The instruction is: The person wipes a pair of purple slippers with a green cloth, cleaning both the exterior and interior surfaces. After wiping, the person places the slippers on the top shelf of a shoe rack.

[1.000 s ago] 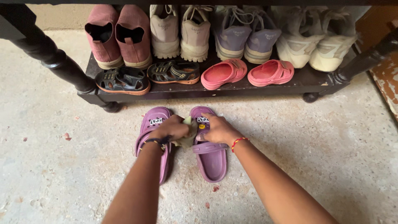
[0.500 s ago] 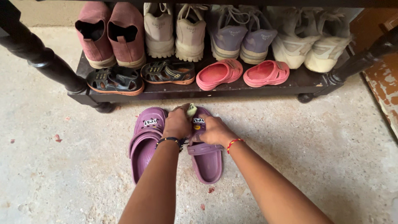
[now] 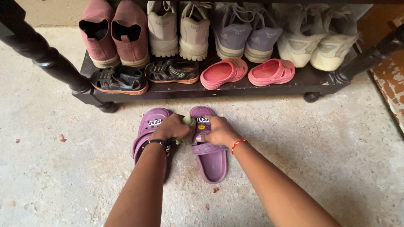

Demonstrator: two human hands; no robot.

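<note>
Two purple clogs lie side by side on the concrete floor before a low shoe rack. My right hand (image 3: pixel 219 131) presses down on the strap and top of the right purple clog (image 3: pixel 209 159), holding it still. My left hand (image 3: pixel 171 127) is closed on a small pale green cloth (image 3: pixel 187 122) and rests it against the inner side of that clog, over the left purple clog (image 3: pixel 148 126). A black bracelet is on my left wrist, a red thread on my right.
A dark wooden rack shelf (image 3: pixel 176 88) holds dark sandals (image 3: pixel 120 80), pink clogs (image 3: pixel 248 71), maroon slip-ons (image 3: pixel 113 33), and beige, lilac and white sneakers. Turned black legs (image 3: pixel 46 54) stand left and right. An orange peeling panel (image 3: pixel 393 80) stands at the right.
My left hand with the cloth has slid back from the toe of the right clog to its inner side. My right hand has stayed on the clog.
</note>
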